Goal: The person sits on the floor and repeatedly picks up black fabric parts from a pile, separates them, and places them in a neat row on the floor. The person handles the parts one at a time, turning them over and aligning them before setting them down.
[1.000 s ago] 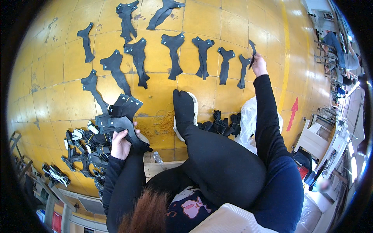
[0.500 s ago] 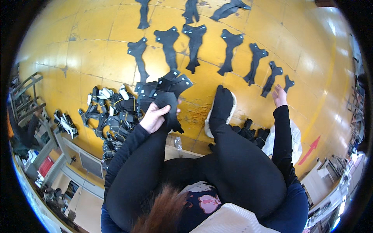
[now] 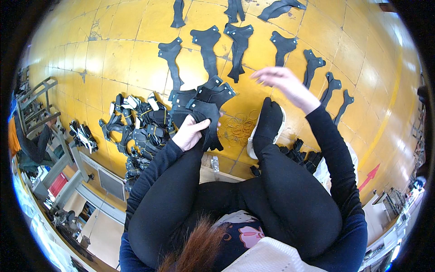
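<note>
Near my left knee, my left hand point(image 3: 192, 132) grips a fanned stack of black cut fabric pieces point(image 3: 206, 109) with small pale labels, thumb on top. My right hand point(image 3: 285, 84) is raised over the floor with fingers stretched leftward and nothing visible in them. It partly covers one of the laid-out pieces. Beyond the hands, similar black pieces lie spread in rows, among them a forked one point(image 3: 238, 50) and a narrow one point(image 3: 171, 63). Below my right hand, a loose heap of yellowish rubber bands point(image 3: 240, 128) sits beside my right foot point(image 3: 268, 122).
Left of my left arm lies a pile of banded black bundles point(image 3: 145, 129), with a smaller bundle point(image 3: 84, 136) farther left. More dark bundles point(image 3: 297, 152) lie by my right leg, near a white plastic bag point(image 3: 322, 174). Metal frames point(image 3: 38, 104) stand at the left edge.
My right hand has swung from the far right end of the row toward the middle, above my right foot. My left hand still holds the stack. The whole view has shifted slightly.
</note>
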Available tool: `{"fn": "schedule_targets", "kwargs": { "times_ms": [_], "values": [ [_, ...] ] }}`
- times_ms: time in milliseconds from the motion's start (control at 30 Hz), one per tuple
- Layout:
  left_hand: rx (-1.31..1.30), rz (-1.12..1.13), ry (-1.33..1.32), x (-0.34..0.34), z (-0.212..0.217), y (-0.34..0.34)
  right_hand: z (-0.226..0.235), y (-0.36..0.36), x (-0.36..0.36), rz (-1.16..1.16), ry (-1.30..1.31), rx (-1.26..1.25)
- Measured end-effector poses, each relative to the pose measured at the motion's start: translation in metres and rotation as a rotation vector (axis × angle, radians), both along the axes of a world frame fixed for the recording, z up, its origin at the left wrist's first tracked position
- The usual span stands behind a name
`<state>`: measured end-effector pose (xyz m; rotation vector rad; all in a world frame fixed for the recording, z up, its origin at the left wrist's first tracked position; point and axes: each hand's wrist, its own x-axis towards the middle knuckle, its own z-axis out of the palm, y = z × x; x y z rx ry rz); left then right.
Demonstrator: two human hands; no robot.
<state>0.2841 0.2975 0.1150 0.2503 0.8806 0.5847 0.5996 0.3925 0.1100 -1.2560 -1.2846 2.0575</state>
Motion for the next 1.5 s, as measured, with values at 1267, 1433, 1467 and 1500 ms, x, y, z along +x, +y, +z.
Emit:
{"fn": "schedule_targets", "kwargs": {
  "times_ms": [1267,1433,1467,1500],
  "values": [
    [0.037,0.050,0.173,-0.004,-0.011,-0.006,0.010,-0.075,-0.095,-0.622,0.389,-0.616],
    [0.059,0.027,0.208,-0.003,-0.011,-0.008,0.018,-0.071,-0.102,-0.444,0.332,-0.503],
    [0.061,0.006,0.219,-0.003,-0.010,-0.008,0.019,-0.069,-0.103,-0.380,0.309,-0.489],
    [0.065,-0.017,0.229,-0.002,-0.008,-0.007,0.017,-0.070,-0.103,-0.327,0.283,-0.475]
  ]
}}
